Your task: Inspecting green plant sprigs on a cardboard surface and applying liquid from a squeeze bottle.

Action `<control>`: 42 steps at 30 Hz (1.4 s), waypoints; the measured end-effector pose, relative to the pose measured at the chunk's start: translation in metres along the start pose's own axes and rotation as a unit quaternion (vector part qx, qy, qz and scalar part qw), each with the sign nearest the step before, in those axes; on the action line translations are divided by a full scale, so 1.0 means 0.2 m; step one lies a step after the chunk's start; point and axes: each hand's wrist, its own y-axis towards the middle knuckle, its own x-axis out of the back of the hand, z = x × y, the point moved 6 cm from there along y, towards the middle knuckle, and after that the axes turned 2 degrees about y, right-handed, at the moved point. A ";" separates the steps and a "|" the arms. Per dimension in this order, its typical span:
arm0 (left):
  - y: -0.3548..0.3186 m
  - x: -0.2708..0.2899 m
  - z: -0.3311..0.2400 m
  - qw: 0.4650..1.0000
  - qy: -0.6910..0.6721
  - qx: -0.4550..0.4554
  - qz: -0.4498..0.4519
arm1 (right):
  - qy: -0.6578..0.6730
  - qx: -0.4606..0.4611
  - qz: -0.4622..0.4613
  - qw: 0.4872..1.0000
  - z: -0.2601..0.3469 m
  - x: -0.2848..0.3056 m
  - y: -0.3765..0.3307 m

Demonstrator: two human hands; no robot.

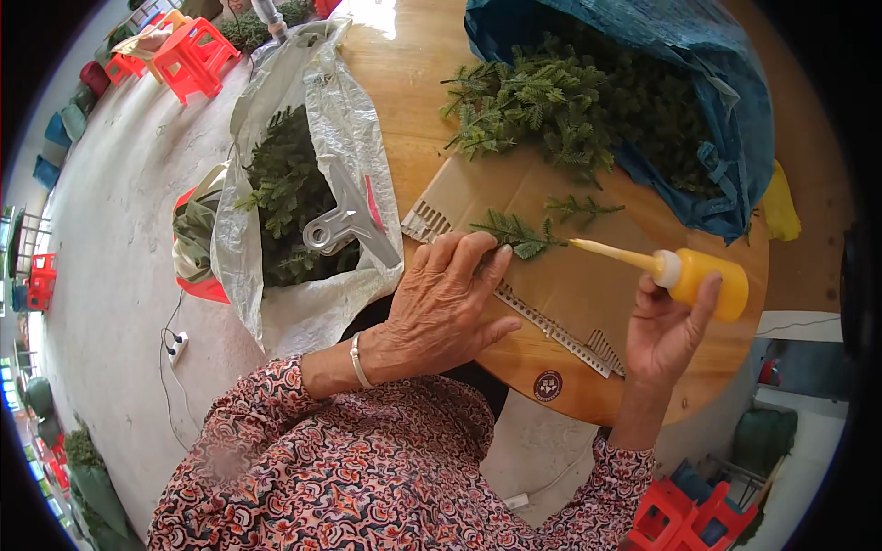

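A small green fir sprig (519, 236) lies on a flat piece of cardboard (551, 285) on the round wooden table. My left hand (441, 298) rests over the cardboard's left edge with its thumb spread away from the fingers. Its fingertips are against the near left side of the sprig; nothing shows gripped in them. Held in my right hand (666, 335) is a yellow squeeze bottle (709, 283) with a white collar and a long tapered nozzle. The nozzle points left, its tip at the sprig's right end. A second sprig (584, 209) lies just beyond.
Fir cuttings (542, 101) spill from a blue plastic bag (735, 119) at the far right. At left, a white woven sack (354, 119) holds more greenery, with a large metal clip (349, 220) at its edge. Red stools (195, 57) and a power strip (177, 351) are on the floor.
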 end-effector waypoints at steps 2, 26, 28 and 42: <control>0.00 0.00 0.00 1.000 0.000 0.001 0.004 | -0.032 -0.030 0.062 0.997 -0.06 -0.07 -0.01; 0.01 0.00 0.02 0.999 -0.022 -0.020 0.017 | -0.118 0.035 0.069 0.990 -0.18 -0.08 -0.07; 0.00 0.00 0.01 0.999 -0.027 -0.020 0.019 | -0.125 0.040 0.061 0.989 -0.17 -0.07 -0.07; 0.00 -0.01 0.00 0.999 -0.029 -0.013 0.031 | -0.103 0.039 0.015 0.994 -0.11 -0.01 -0.02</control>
